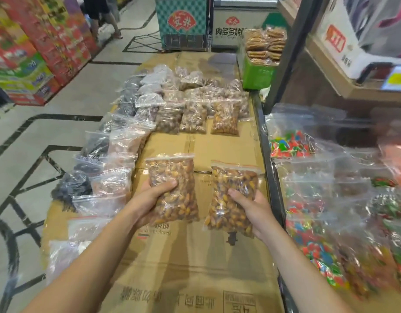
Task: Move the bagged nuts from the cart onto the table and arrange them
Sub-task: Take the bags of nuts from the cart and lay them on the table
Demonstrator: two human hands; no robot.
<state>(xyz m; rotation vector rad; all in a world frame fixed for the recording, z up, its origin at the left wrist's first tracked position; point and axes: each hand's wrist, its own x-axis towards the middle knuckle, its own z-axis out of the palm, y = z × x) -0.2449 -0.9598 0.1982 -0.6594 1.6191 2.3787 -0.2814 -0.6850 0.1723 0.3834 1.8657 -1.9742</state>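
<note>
Risk of slippery nut bags [172, 186] [231, 197], one clutched per grip [149, 199] [251, 208], sliding loose or disturbing far rows [195, 114] over cardboard surface [195, 256].

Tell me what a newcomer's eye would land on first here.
First, the two nut bags held up mid-frame over the cardboard: the left hand grips the left bag, the right hand grips the right bag. Next, the rows of bagged nuts laid out farther back, and the bright candy bags at right.
</note>
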